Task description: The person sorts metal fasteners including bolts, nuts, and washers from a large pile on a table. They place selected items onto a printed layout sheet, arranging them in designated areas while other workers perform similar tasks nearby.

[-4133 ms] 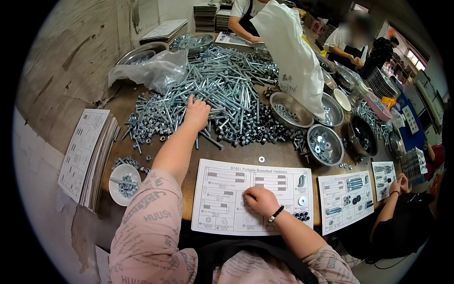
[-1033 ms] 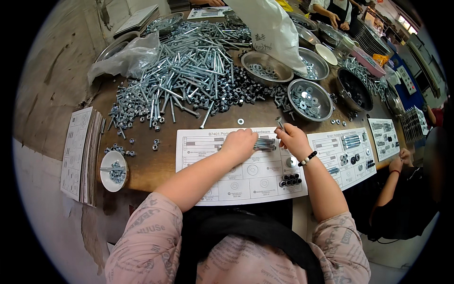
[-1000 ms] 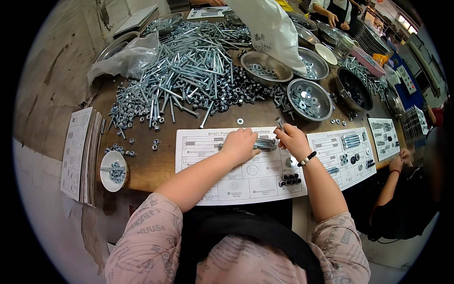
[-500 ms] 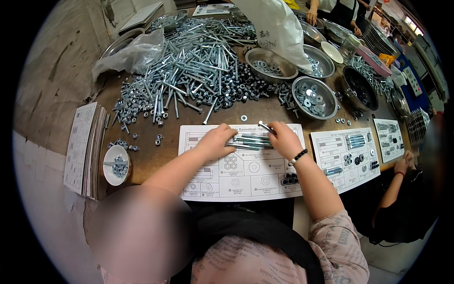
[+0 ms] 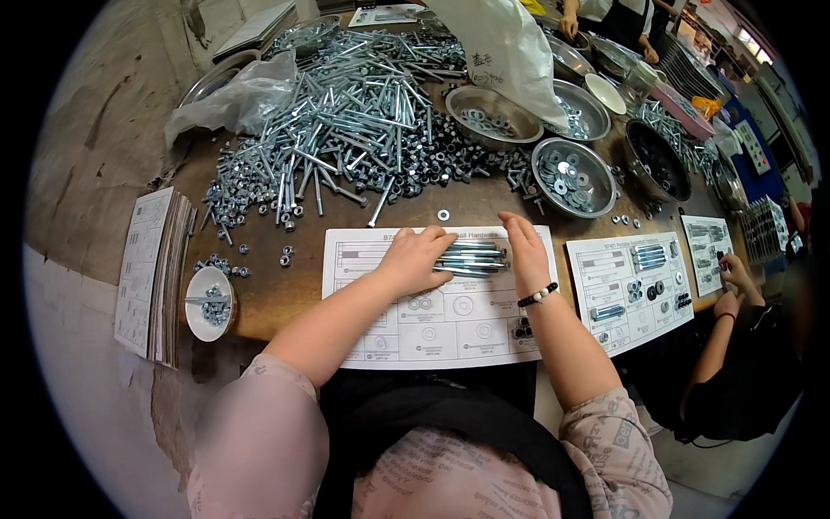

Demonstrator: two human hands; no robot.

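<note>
A row of long silver bolts (image 5: 474,256) lies side by side across the upper part of a white printed sheet (image 5: 406,350). My left hand (image 5: 418,261) spans the bolts' left ends, its fingers along the far side and its thumb on the near side. At their right ends my right hand (image 5: 527,257) stands on edge, fingers stretched out and close together, holding nothing. A few dark nuts (image 5: 522,329) sit on the sheet, partly hidden by my right forearm.
Beyond the sheet spreads a big heap of bolts (image 5: 346,112) and nuts. Metal bowls of washers (image 5: 574,177) stand behind to the right. A white bowl (image 5: 195,316) and stacked sheets (image 5: 156,272) are at left. A co-worker's hands (image 5: 733,290) work beside filled sheets (image 5: 635,290).
The bolt that my right hand held above the row is now out of it. That hand has straightened its fingers against the bolts' right side, and my left hand has shifted slightly right.
</note>
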